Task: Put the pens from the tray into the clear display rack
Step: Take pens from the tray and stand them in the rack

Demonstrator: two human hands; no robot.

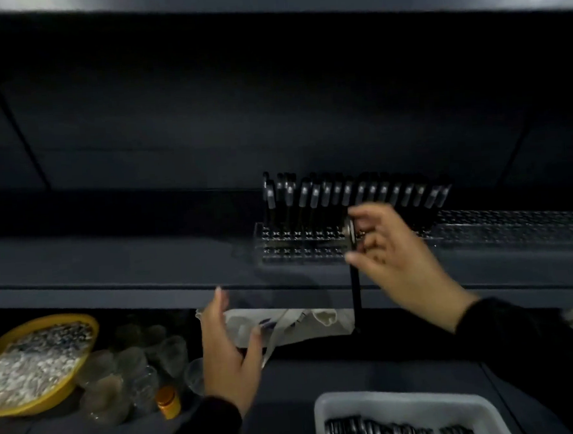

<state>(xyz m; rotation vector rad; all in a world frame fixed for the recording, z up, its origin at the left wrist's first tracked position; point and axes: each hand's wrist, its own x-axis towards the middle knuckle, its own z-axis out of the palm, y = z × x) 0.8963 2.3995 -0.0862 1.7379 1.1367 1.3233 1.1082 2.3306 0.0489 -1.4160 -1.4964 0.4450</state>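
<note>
Right hand (391, 257) grip pinches a black pen (354, 279) upright at the clear display rack (300, 249) on the shelf, rack's rear row holding pens, left hand (229, 351) grip wide and holding nothing, tray (404, 407) of pens at 5 o'clock.

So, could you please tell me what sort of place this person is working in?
Probably a shop's stock shelving or stockroom. Dark shelves carry a clear display rack with a row of pens, a tray holds more pens, and a yellow basket holds small goods.
</note>
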